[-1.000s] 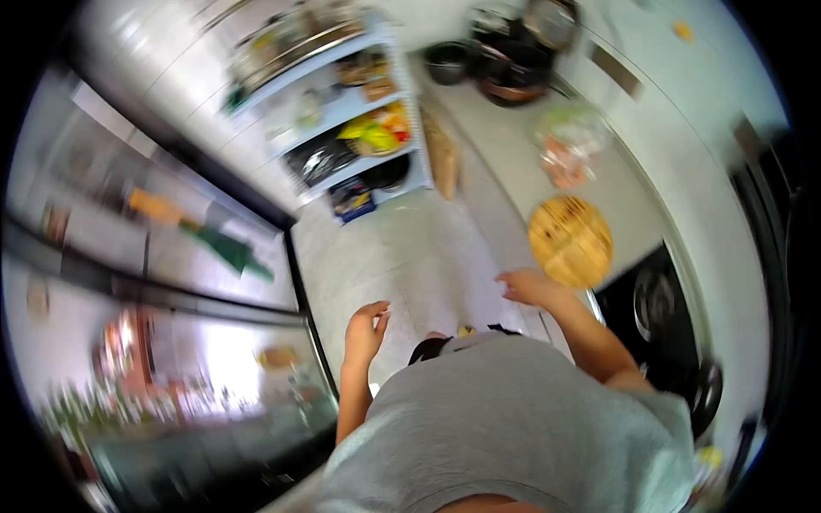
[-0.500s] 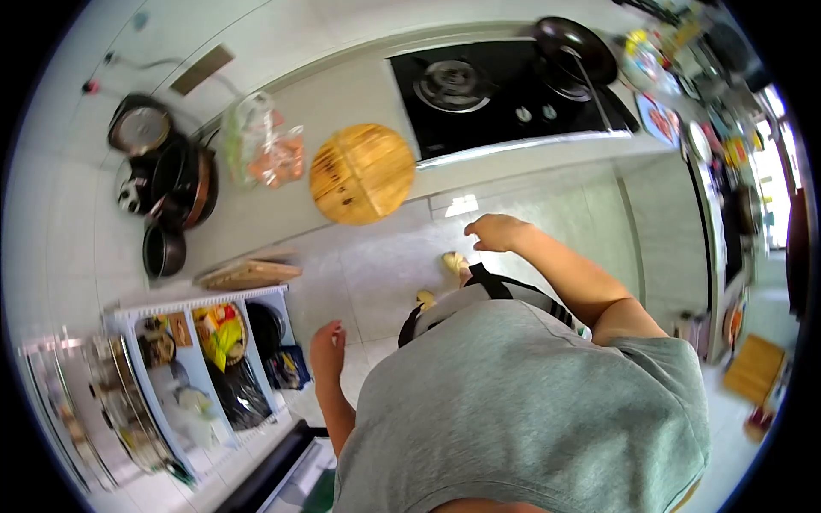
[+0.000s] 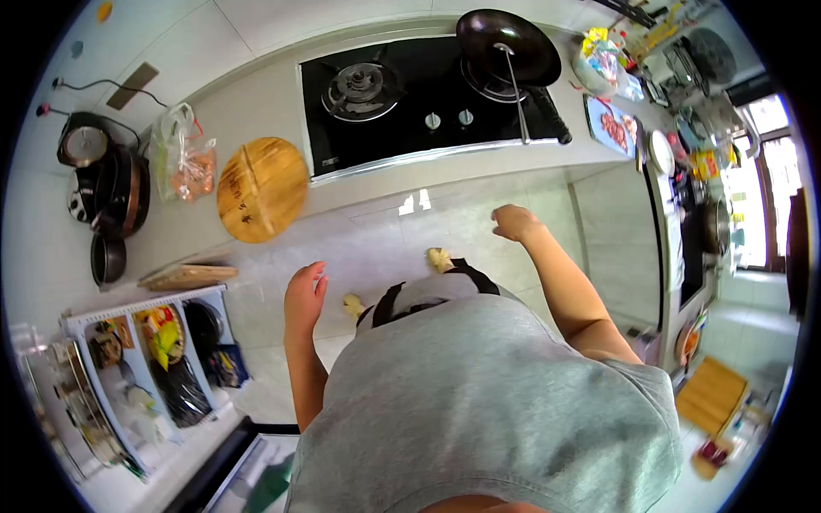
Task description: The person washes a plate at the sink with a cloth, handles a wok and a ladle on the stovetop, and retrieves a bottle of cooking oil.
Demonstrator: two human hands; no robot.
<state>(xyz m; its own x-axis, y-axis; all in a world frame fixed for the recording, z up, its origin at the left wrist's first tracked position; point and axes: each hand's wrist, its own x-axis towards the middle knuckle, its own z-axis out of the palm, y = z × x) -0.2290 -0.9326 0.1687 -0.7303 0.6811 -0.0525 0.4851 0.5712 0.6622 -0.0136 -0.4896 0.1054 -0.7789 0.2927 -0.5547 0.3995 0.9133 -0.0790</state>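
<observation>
My left hand [image 3: 305, 297] hangs in the air over the floor with nothing in it, its fingers loosely bent and apart. Nearest to it is a round wooden lid [image 3: 262, 190] with a bar handle, lying at the counter's front edge. Empty too, my right hand [image 3: 516, 222] is held out in front of the counter, below the gas stove [image 3: 402, 141], fingers slightly curled with a gap at the thumb. A dark wok [image 3: 479, 38] sits on the stove's right burner, with a long-handled metal utensil [image 3: 519, 103] resting across it.
A plastic bag of orange food [image 3: 192, 171] and a dark cooker [image 3: 128, 192] stand on the left counter. A blue board with cut meat [image 3: 614, 128] lies right of the stove. A storage rack [image 3: 145, 301] is at lower left; a wooden board [image 3: 711, 395] is at right.
My view has shifted right, so the stove and lid appear farther left. My left hand has risen toward the counter; my right hand has moved right, its arm still outstretched.
</observation>
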